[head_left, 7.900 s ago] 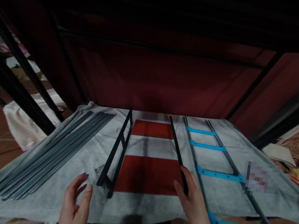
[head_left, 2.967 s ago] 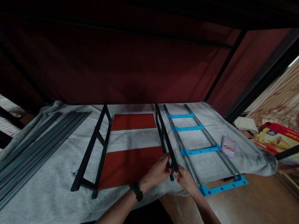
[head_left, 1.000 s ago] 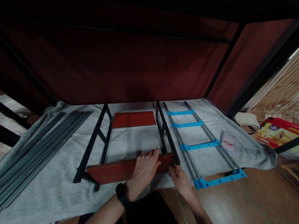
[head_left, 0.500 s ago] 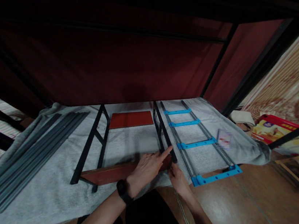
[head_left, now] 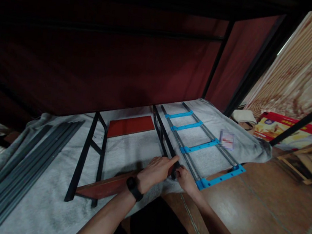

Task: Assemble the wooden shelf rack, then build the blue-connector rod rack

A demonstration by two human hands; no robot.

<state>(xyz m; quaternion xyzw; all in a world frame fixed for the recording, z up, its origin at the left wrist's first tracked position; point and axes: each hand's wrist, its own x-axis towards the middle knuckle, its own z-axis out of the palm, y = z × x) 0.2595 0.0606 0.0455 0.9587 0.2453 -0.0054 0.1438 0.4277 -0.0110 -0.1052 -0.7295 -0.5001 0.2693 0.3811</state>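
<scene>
Now, fingers: the left hand (head_left: 156,170) was clamped over the right end of the near red board (head_left: 103,188), one fingertip reaching the right black frame (head_left: 166,135); the right hand (head_left: 186,180) had its fingers bunched at that frame's near end, and whether they pinched anything small I cannot tell.
Near red board: tilted on its long edge between the frames, where three seconds earlier it had lain flat; its right end had apparently been brought up to be lined up with the frame.
Left black frame (head_left: 83,157): standing beside the board's left end.
Far red board (head_left: 131,126): lying flat between the frames, untouched.
Blue-barred rack (head_left: 199,146): on the right.
Grey tubes (head_left: 29,161): bundled on the left.
Grey cloth (head_left: 49,202): spread beneath all of these, rumpled.
Room: dark red drape (head_left: 108,64) on the far side; tiled floor (head_left: 227,207), red-and-yellow box (head_left: 283,128) and slatted wooden piece (head_left: 310,164) to the right.
</scene>
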